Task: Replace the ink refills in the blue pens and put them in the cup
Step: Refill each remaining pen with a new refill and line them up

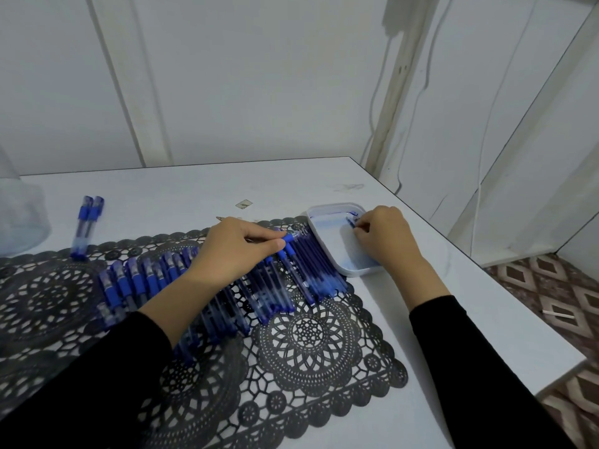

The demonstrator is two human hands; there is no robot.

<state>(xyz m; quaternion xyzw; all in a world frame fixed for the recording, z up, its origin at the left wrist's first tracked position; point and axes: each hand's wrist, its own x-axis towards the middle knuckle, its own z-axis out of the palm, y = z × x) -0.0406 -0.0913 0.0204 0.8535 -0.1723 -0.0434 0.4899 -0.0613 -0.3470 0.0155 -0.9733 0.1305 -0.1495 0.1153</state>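
Observation:
Several blue pens (pixel 139 280) lie in a row on a black lace mat (pixel 308 345). My left hand (pixel 233 251) rests over the row and pinches the blue grip of one pen (pixel 290 238) between thumb and forefinger. Beside the row lie several bare ink refills (pixel 319 270). My right hand (pixel 385 238) reaches into a shallow white tray (pixel 327 244) and pinches a small blue pen part (pixel 351 222) at its far end. Two more blue pens (pixel 86 225) lie apart at the left, near a clear plastic cup (pixel 22 218) at the frame's left edge.
The white table (pixel 405 416) ends at the right, above a patterned floor (pixel 551 286). White wall panels and hanging cables stand behind the table. A small scrap (pixel 243 204) lies beyond the mat.

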